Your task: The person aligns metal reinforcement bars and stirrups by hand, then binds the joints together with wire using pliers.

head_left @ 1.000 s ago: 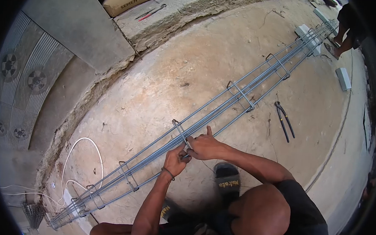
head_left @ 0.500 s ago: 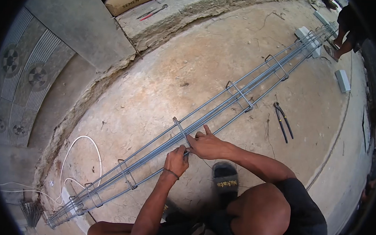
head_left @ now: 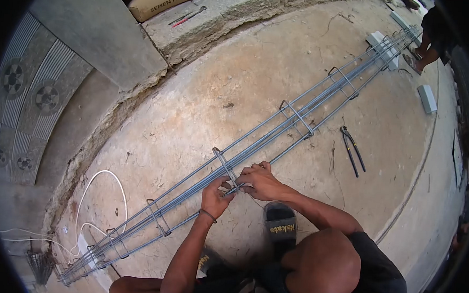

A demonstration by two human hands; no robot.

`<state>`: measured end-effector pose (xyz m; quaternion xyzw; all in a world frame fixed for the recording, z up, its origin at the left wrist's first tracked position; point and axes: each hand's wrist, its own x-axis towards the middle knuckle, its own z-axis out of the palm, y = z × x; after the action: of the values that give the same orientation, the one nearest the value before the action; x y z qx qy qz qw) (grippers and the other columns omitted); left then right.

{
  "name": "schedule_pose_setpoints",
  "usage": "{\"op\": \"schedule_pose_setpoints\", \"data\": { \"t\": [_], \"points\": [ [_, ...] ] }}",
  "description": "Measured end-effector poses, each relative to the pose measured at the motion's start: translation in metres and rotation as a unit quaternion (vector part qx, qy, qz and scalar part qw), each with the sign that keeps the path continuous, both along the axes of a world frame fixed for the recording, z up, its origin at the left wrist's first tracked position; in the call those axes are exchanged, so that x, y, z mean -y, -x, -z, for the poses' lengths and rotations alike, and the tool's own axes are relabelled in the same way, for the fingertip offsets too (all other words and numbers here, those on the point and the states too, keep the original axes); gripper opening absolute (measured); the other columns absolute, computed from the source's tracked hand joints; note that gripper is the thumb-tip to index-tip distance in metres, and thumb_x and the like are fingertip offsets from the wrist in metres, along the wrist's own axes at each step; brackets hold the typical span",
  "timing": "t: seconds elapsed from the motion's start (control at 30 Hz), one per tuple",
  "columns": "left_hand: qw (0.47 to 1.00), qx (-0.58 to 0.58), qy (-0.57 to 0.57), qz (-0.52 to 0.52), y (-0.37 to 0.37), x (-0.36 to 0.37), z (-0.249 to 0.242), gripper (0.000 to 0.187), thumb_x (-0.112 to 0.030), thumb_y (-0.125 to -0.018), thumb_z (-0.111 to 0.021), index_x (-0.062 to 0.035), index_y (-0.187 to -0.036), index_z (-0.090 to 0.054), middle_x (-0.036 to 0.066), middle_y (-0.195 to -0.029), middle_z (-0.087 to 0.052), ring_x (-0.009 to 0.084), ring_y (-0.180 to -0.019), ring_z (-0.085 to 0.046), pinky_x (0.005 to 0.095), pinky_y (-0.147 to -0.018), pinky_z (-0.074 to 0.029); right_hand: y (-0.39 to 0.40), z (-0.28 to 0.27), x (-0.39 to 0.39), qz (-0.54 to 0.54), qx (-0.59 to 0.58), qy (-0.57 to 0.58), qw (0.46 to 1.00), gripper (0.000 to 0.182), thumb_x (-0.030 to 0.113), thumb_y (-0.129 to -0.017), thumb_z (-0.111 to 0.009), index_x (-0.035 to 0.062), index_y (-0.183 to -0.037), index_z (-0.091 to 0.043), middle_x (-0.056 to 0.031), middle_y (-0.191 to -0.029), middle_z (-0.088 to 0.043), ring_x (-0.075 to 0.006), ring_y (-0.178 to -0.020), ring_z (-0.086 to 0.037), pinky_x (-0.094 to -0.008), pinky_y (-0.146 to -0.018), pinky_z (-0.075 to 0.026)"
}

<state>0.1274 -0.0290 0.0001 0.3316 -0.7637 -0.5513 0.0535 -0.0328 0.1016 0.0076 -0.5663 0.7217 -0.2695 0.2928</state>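
Note:
A long cage of steel reinforcing bars runs diagonally across the floor, with square stirrups spaced along it. My left hand is closed around the near bar, just left of a stirrup's lower corner. On that corner's other side, my right hand has its fingers and thumb closed at the stirrup and bar. A thin wire hangs below the right hand; the fingers partly hide the joint. Pincers with dark handles lie on the floor to the right.
White blocks sit under the cage's far end, and another block lies nearby. A person's legs are at upper right. Cement bags and a red-handled tool rest on the ledge. A white cable loops at left.
My right hand's raised index finger has come down and curled toward the bar. The left hand has shifted slightly left, with its fingers more apart around the bar.

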Motion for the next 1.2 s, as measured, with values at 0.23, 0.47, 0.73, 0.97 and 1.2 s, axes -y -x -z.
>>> {"op": "schedule_pose_setpoints", "data": {
  "t": [0.23,0.47,0.73,0.97,1.2],
  "points": [
    [0.993,-0.018,0.093,0.074,0.000,0.004,0.000,0.027,-0.006,-0.072,-0.079,-0.0034,-0.097,-0.068,0.007,-0.095,-0.067,0.0119,-0.077,-0.061,0.0260,-0.062,-0.048,-0.009,-0.024,0.002,-0.017,-0.005,-0.081,0.997,0.028,0.018,-0.080,-0.070,0.0107,-0.107,-0.066,-0.0108,-0.110,-0.056,-0.0309,-0.110,-0.049,-0.0602,-0.103,-0.019],
    [0.988,0.037,0.067,0.134,0.005,0.013,-0.013,0.034,-0.022,-0.074,-0.079,-0.0027,-0.100,-0.068,0.012,-0.104,-0.066,0.0219,-0.085,-0.065,0.0313,-0.074,-0.052,-0.068,0.020,-0.047,0.292,0.119,0.031,0.948,0.028,0.014,-0.087,-0.066,0.0030,-0.111,-0.058,-0.0205,-0.121,-0.052,-0.0373,-0.089,-0.062,-0.0421,-0.071,-0.052],
    [0.950,0.090,0.240,0.180,0.018,0.005,-0.042,0.047,-0.022,-0.079,-0.075,-0.0017,-0.119,-0.061,0.019,-0.119,-0.061,0.0345,-0.099,-0.064,0.0414,-0.085,-0.052,0.027,-0.022,-0.070,0.195,-0.103,-0.118,0.968,0.013,0.014,-0.082,-0.061,0.0064,-0.081,-0.070,-0.0211,-0.073,-0.066,-0.0390,-0.070,-0.065,-0.0453,-0.064,-0.051],
    [0.876,-0.197,0.314,0.308,0.077,-0.050,-0.068,0.033,-0.018,-0.089,-0.067,-0.0022,-0.118,-0.064,0.017,-0.101,-0.068,0.0302,-0.089,-0.068,0.0390,-0.079,-0.054,0.038,-0.132,-0.073,0.015,-0.208,-0.098,0.973,0.011,0.010,-0.073,-0.062,0.0092,-0.078,-0.072,-0.0168,-0.066,-0.064,-0.0355,-0.065,-0.064,-0.0423,-0.058,-0.050],
    [0.949,-0.099,-0.175,0.241,0.066,-0.087,-0.083,0.024,-0.016,-0.092,-0.066,-0.0008,-0.111,-0.069,0.006,-0.081,-0.069,0.0066,-0.067,-0.059,0.0246,-0.062,-0.049,0.080,-0.193,-0.128,0.066,-0.151,-0.122,0.979,0.012,0.008,-0.068,-0.065,0.0116,-0.078,-0.072,-0.0107,-0.063,-0.063,-0.0302,-0.060,-0.062,-0.0403,-0.053,-0.043]
  ]
}}
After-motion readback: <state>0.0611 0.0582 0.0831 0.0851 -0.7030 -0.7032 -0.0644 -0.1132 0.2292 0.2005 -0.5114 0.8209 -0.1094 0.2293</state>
